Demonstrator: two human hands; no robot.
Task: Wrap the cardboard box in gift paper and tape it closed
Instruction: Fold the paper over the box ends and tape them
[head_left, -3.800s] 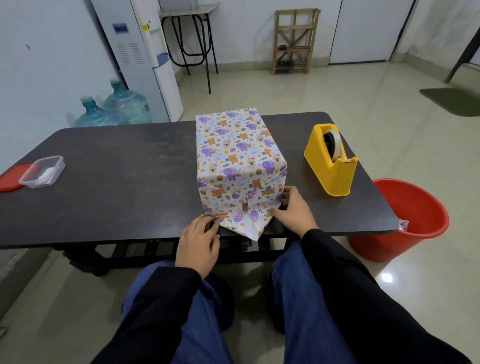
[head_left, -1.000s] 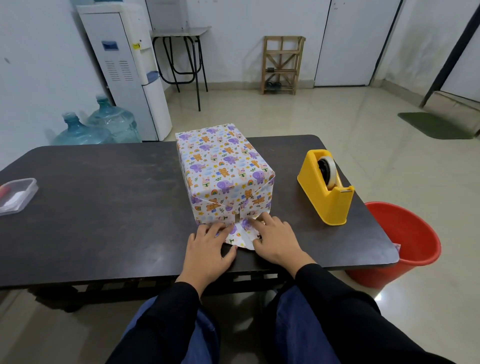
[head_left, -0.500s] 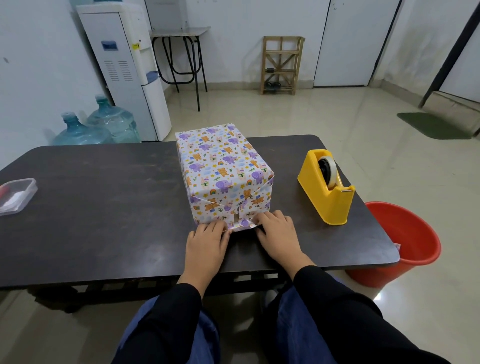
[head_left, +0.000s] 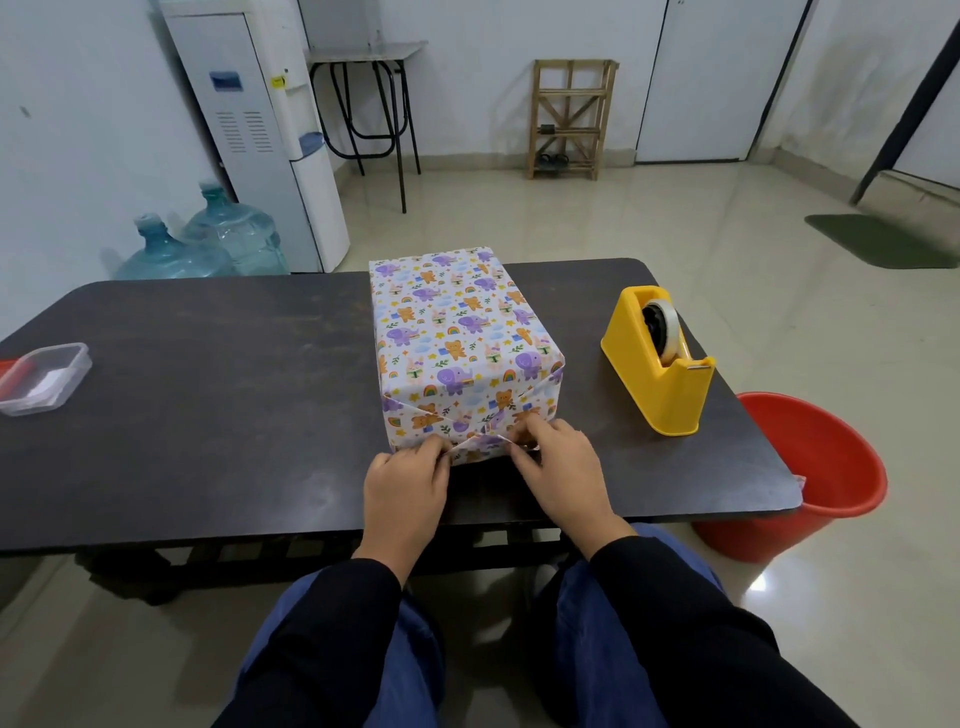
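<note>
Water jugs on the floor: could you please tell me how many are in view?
2. One jug stands on the floor behind the table, at left; the other jug stands just right of it, beside the white water dispenser. The table may hide more.

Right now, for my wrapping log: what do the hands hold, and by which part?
The left hand and right hand pinch the animal-print gift paper's pointed bottom flap by its slanted edges, at the near end of the wrapped box.
</note>
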